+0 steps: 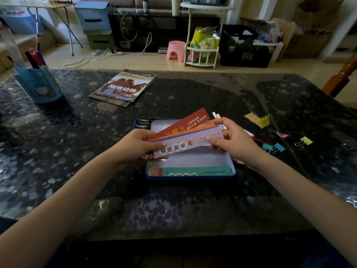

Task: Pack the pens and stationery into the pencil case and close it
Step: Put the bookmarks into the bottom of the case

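The left hand [141, 145] grips one end of a fan of paper strips [185, 136], thumb on top, fingers curled under; the right hand [235, 144] pinches the far end of the purple strip in front, so the two hands can hold the bunch flat and square it up; the strips look like bookmarks, red at the back, orange in the middle, purple at the front

Both hands hang just over the open case [193, 161], which sits on the table [193, 209] right under them; I think the strips are held there so they can drop straight in; a green strip [195, 171] already lies in the case, near the wrists; some dark pens [144, 123] lie in the part of the case beyond the left hand

Not yet packed: white pens [216, 115] poke out just past the right hand, and colored clips [273, 147] lie to the right of that hand, a bit away; so the case must stay open for now, and closing comes last, I guess

A book [123, 88] and a blue pen cup [38, 84] sit far beyond the left hand
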Demonstrator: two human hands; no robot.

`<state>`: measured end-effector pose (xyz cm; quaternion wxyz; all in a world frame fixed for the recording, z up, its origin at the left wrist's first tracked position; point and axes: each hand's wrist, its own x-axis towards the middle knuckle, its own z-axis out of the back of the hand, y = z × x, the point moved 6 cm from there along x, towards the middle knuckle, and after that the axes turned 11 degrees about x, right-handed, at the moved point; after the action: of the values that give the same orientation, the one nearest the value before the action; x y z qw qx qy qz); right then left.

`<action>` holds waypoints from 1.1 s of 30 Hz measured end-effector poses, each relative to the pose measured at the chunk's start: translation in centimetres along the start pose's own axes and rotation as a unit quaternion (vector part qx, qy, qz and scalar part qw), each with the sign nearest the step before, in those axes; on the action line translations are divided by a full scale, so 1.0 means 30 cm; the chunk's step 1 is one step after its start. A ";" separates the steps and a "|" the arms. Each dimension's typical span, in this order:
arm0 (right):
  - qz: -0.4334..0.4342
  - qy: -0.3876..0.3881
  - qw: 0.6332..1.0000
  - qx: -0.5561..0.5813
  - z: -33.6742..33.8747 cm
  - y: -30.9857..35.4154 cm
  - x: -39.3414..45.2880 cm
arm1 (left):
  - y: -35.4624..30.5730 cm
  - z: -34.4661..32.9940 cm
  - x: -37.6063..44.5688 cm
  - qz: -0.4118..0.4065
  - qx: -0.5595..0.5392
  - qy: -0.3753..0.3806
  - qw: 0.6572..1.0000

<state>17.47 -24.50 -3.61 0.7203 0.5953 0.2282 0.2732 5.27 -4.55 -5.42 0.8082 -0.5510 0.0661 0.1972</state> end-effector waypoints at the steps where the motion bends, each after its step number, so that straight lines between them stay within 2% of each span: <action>1: -0.004 0.003 1.000 -0.004 0.001 -0.004 0.001 | 0.003 0.007 0.003 0.001 0.012 -0.005 1.000; 3: 0.002 0.003 1.000 -0.028 0.004 -0.008 0.001 | 0.007 0.018 0.004 0.006 0.021 -0.018 1.000; 5: 0.052 -0.014 0.992 -0.115 0.010 0.001 -0.006 | 0.010 0.024 0.008 0.009 0.017 -0.034 0.999; 6: 0.097 -0.034 0.976 -0.191 0.014 0.013 -0.013 | 0.011 0.025 0.009 0.009 0.014 -0.041 0.999; 7: 0.152 -0.058 0.945 -0.284 0.014 0.027 -0.021 | 0.013 0.026 0.010 0.010 0.011 -0.046 0.999; 9: 0.248 -0.078 0.866 -0.426 -0.009 0.046 -0.042 | 0.015 0.026 0.010 0.012 0.011 -0.051 0.999; 10: 0.271 -0.066 0.846 -0.454 -0.025 0.049 -0.048 | 0.015 0.025 0.010 0.013 0.011 -0.050 0.999; 13: 0.300 0.000 0.827 -0.475 -0.076 0.045 -0.060 | 0.013 0.017 0.009 0.016 0.005 -0.044 0.999; 16: 0.305 0.047 0.820 -0.482 -0.109 0.039 -0.072 | 0.012 0.007 0.010 0.016 -0.002 -0.035 0.999; 20: 0.262 0.091 0.858 -0.432 -0.127 0.023 -0.065 | 0.016 -0.013 0.008 0.007 -0.023 -0.024 0.999; 22: 0.245 0.100 0.865 -0.426 -0.132 0.016 -0.067 | 0.012 -0.019 0.011 0.002 -0.029 -0.027 0.999; 29: 0.134 0.163 0.881 -0.423 -0.122 -0.032 -0.052 | 0.050 0.059 0.030 0.030 -0.053 -0.114 0.992; 33: 0.094 0.196 0.886 -0.409 -0.126 -0.061 -0.042 | 0.051 0.046 0.030 0.003 -0.030 -0.113 0.993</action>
<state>14.27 -22.85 -6.10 0.8114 0.2008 0.1758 0.5200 5.35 -2.59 -6.50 0.7928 -0.5492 -0.0305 0.2625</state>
